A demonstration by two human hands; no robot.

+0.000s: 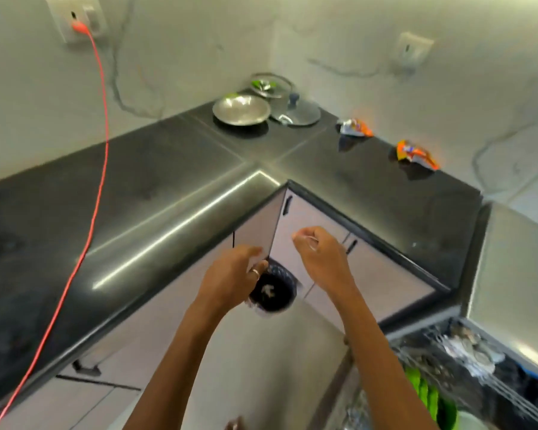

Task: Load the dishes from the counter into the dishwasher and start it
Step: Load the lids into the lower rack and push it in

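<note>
My left hand (230, 274) hovers over a black bin (274, 294) on the floor, its fingers curled, a ring on one, and nothing visible in it. My right hand (320, 252) hangs just right of the bin with curled fingers, also holding nothing I can see. At the far corner of the dark counter (156, 187) lie a steel plate (241, 110), a glass lid (271, 85) and a steel lid with a knob (295, 113). The open dishwasher rack (466, 364) at lower right holds green items (423, 391) and steel utensils (469, 349).
Two crumpled orange wrappers (354, 127) (416, 155) lie on the right counter arm. A red cable (101, 156) runs from a wall socket (78, 20) across the left counter. White cabinet doors (305, 225) stand behind the bin. The frame is motion-blurred.
</note>
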